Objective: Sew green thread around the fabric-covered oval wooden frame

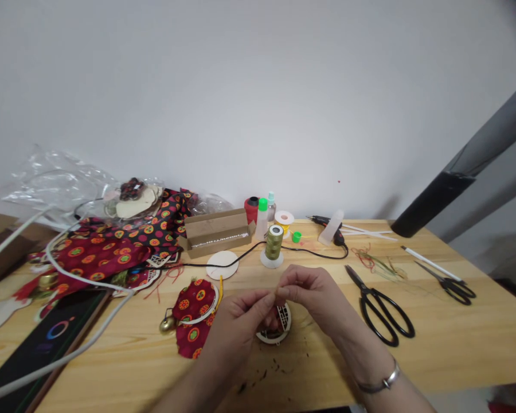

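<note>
My left hand and my right hand meet above the table, thumbs and fingertips pinched together. Whatever lies between the fingertips is too small to make out. Below them rests a round white lattice ornament, partly hidden by my left hand. To the left of that hand is a red patterned fabric piece with a white rim, a brass bell at its side and a yellow cord. A spool of olive thread stands upright just beyond my hands.
Large black scissors lie right of my right hand, smaller scissors farther right. A cardboard box, green-capped bottle and hot glue gun sit at the back. Patterned fabric, a white cable and a phone occupy the left.
</note>
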A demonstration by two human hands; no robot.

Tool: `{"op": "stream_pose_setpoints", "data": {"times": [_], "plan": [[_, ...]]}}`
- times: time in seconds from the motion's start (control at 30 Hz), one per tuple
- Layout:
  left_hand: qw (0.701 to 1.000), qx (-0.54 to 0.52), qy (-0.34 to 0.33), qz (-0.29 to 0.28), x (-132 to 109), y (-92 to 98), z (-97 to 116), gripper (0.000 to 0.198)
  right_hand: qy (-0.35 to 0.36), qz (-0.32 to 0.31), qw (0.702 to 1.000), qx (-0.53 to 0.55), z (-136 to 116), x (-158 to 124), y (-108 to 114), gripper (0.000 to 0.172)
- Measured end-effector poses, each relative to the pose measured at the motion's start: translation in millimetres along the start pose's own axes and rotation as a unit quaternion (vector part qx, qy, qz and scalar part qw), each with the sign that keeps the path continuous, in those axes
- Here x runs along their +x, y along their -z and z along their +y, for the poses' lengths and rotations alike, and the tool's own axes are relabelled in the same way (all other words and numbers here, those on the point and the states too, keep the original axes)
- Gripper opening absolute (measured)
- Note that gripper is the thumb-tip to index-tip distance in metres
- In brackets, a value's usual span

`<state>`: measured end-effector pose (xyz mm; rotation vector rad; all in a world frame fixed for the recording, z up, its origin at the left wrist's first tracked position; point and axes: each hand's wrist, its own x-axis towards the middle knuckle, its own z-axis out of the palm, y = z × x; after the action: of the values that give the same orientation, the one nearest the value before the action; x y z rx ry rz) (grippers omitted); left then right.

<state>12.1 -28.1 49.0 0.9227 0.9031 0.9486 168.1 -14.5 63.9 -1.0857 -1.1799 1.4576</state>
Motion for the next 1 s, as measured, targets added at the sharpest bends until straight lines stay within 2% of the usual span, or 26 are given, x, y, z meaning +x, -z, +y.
{"op": "stream_pose_setpoints", "data": {"times": [0.17,0.33,0.57,0.83,1.0], "plan": [[0.998,-0.056,0.021,-0.018,0,-4.2,1,0.025,-0.007,0.024,1.0,-0.011,-3,2,-1,0.012],[0.997,-0.072,0.03,-0.01,0,-5.9,0,0.027,0.001,0.062,0.998,-0.014,-4,5,0,0.01],[0.995,-0.094,0.033,0.009,2,-5.7,-1,0.019,0.02,0.071,0.997,-0.021,-6,7,2,0.011],[0.998,-0.043,0.034,0.005,4,-2.9,-5,0.017,0.031,0.08,0.996,-0.022,-9,8,1,0.012],[0.999,0.031,0.003,0.003,3,-0.7,-4,0.017,0.045,0.079,0.995,-0.048,-6,13,1,0.012]]}}
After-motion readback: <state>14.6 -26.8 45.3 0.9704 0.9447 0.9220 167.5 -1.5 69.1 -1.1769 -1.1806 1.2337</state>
